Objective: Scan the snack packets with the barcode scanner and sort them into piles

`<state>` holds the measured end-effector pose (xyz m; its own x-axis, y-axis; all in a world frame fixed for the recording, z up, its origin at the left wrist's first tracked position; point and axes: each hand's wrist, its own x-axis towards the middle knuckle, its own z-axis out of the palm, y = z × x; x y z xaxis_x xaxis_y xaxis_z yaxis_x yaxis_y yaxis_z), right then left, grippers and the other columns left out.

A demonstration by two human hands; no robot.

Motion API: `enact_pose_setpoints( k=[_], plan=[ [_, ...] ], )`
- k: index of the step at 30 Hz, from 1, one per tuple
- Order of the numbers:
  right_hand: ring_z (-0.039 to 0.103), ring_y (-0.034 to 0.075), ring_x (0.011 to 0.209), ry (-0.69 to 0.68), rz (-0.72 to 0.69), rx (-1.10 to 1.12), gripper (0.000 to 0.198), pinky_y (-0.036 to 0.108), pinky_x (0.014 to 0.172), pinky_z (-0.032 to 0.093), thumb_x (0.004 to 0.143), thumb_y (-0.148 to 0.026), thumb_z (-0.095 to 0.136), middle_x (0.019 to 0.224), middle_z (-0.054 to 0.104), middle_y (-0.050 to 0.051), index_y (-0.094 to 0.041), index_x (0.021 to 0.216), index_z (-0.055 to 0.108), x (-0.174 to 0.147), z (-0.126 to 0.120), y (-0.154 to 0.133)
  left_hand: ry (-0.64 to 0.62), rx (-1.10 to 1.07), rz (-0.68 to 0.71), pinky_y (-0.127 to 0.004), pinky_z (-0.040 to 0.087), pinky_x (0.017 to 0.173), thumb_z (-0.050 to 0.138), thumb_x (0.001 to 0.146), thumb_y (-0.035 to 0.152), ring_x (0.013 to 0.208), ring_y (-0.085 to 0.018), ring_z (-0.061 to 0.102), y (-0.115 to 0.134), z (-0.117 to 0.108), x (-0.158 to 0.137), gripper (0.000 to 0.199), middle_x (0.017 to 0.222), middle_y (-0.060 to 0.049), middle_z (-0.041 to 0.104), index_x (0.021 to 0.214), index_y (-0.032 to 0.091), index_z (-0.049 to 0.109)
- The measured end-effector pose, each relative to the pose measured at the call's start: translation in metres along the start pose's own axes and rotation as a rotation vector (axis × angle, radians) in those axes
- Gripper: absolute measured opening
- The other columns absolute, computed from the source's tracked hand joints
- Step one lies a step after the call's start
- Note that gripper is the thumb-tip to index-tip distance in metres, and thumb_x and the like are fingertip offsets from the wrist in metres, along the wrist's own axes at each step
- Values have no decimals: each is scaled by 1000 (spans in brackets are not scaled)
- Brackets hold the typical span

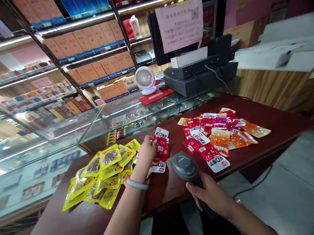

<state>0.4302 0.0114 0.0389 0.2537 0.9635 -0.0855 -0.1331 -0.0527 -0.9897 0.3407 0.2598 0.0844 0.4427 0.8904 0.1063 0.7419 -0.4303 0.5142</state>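
My right hand [209, 192] is wrapped round the handle of a dark grey barcode scanner [185, 166], its head raised over the table's front edge. My left hand [147, 152], with a pale bangle at the wrist, reaches into a small group of red-and-white snack packets [162, 145]. Its curled fingers pinch the edge of one packet; the hand partly hides the packets beneath. Left of that hand lies a heap of yellow snack packets [107, 175] with clear windows. On the scanner's right is a spread pile of red, white and orange packets [220, 140].
The dark red wooden table [53, 225] adjoins a glass display counter [123, 117]. On the counter stand a small white fan [145, 79], a red mat [155, 97] and a black till machine with monitor [197, 74]. Shelves of boxes [92, 38] line the back. A cable [254, 187] hangs right.
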Motion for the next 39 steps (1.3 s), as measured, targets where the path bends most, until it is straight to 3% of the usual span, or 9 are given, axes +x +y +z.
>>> enact_pose_setpoints(
  k=[2,4,7,12,17,22,28,34,39],
  plan=[
    [44,8,36,17,-2,9,54,21,38,39,81,-73,67,52,48,-10,-23,92,51,-6,-6,2,35,170,-7,-33,46,75,48,98,35,89,-26,69,-3,-5,-4,25,94,-10,73,114,20,59],
    [43,8,37,52,-7,16,54,21,38,39,81,-73,67,56,49,-9,-22,94,52,-12,-13,3,163,327,1,-40,47,85,50,96,34,103,-31,67,-2,-7,-8,29,107,-15,72,118,18,60],
    [45,8,39,132,-14,0,54,22,39,41,81,-72,68,60,51,-8,-22,95,53,-23,-27,6,320,391,88,-45,43,100,57,92,32,119,-34,60,15,0,-14,38,124,-17,68,126,16,60],
    [46,10,39,227,7,-34,53,23,42,42,82,-72,65,52,49,-10,-22,92,53,-36,-47,13,-19,269,390,-36,44,100,59,93,43,112,-26,63,73,46,-19,32,117,-10,72,116,23,71],
    [45,11,39,256,10,6,52,23,42,42,83,-71,66,50,47,-10,-22,94,53,-49,-57,15,-194,346,388,-37,46,91,66,88,49,106,-29,64,100,85,-13,36,109,-15,71,103,16,71],
    [44,10,40,259,11,0,51,23,43,41,84,-70,65,51,47,-10,-22,95,53,-57,-60,14,-274,111,264,-28,44,72,64,91,37,86,-21,67,86,77,-12,19,95,-6,73,100,21,64],
    [44,9,39,107,34,30,52,22,42,41,83,-68,67,52,48,-10,-20,95,52,-46,-41,2,-108,-103,157,-27,45,72,55,96,35,81,-18,66,57,50,-33,14,89,-3,71,99,22,59],
    [43,8,38,-26,45,56,54,21,40,38,81,-70,68,54,47,-11,-21,95,51,-35,-16,-6,43,-119,173,-34,49,90,53,95,28,104,-24,67,25,33,-46,21,113,-12,72,112,19,61],
    [44,8,40,-23,58,18,49,21,42,39,83,-66,69,55,48,-10,-21,93,51,-40,-16,0,115,-40,-65,-35,51,81,51,96,39,87,-23,68,0,3,-46,23,94,-6,73,106,22,63]
  ],
)
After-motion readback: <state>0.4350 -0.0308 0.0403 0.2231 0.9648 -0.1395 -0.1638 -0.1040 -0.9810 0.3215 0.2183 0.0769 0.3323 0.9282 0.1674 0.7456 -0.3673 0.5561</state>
